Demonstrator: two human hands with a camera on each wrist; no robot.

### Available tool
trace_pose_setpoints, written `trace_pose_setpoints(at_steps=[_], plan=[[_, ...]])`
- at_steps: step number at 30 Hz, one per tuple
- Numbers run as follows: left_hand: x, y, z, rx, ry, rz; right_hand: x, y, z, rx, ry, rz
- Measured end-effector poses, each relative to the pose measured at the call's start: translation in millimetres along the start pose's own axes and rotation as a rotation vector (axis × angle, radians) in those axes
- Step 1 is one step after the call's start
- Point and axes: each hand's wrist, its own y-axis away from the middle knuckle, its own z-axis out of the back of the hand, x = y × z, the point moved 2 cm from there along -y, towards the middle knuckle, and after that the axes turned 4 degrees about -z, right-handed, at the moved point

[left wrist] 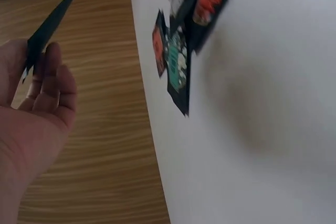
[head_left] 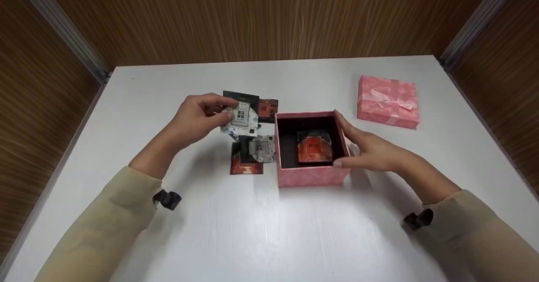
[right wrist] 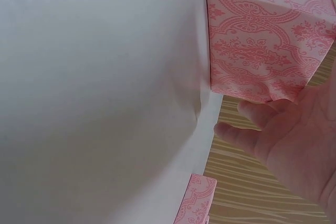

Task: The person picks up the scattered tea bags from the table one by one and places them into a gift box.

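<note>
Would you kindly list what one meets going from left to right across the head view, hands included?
Left hand pinching a sachet → loose sachets on the table → open pink box with an orange sachet inside → right hand resting on the box's right wall → pink lid with bow.
</note>
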Motion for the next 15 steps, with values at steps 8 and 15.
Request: trace_pose_setpoints(at_steps=[8, 15], plan=[[-22.5, -6.5, -21.1, 0.01, -0.015, -0.116, 0, 0, -1, 0.002, 0.004, 0.006], [-34.8, -18.5, -49.7, 0.061, -0.007, -0.197, -1, -1, -1, 0.002, 0.002, 0.011]])
